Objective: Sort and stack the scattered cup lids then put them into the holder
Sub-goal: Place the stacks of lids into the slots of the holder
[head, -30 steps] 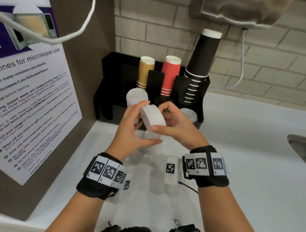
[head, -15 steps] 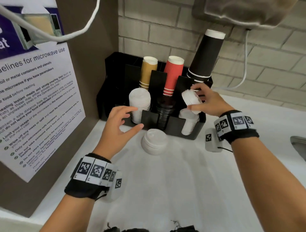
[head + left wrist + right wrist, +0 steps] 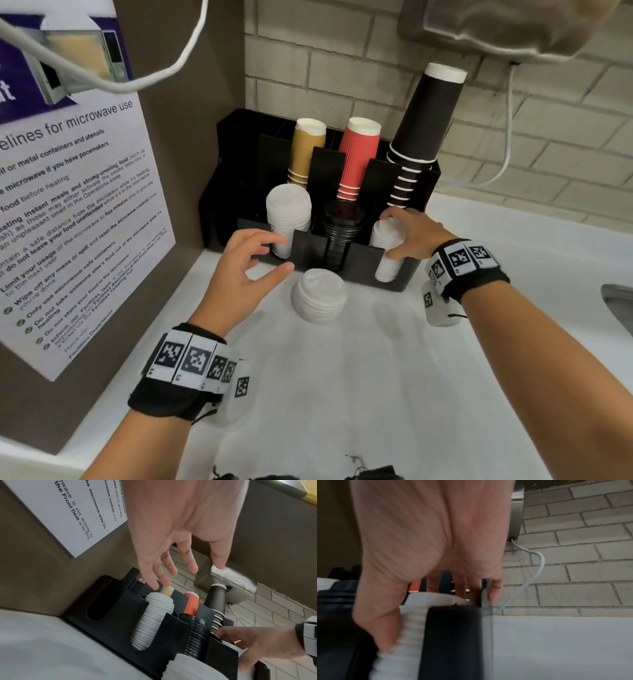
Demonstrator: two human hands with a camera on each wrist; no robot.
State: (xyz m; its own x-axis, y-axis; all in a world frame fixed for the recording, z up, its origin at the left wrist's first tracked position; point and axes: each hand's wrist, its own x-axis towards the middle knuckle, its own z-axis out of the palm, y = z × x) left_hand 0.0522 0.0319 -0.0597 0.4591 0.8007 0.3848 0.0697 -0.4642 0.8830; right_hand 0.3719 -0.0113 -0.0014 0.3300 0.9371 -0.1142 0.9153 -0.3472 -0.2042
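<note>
A black holder stands against the back wall. Its left front slot holds a tall stack of white lids, and the middle slot holds black lids. In the right front slot is a smaller white lid stack. My right hand grips its top, thumb in front and fingers behind. My left hand hovers open and empty before the left slot. Another stack of white lids sits on the counter in front of the holder.
Gold, red and black cups stand upside down in the holder's rear slots. A brown panel with a microwave notice walls off the left. A sink edge shows at the right, and a white cable hangs on the brick wall.
My right hand carried the small lid stack out of both hands, up to the holder and down into its right slot. My left hand let go and now hovers open.
</note>
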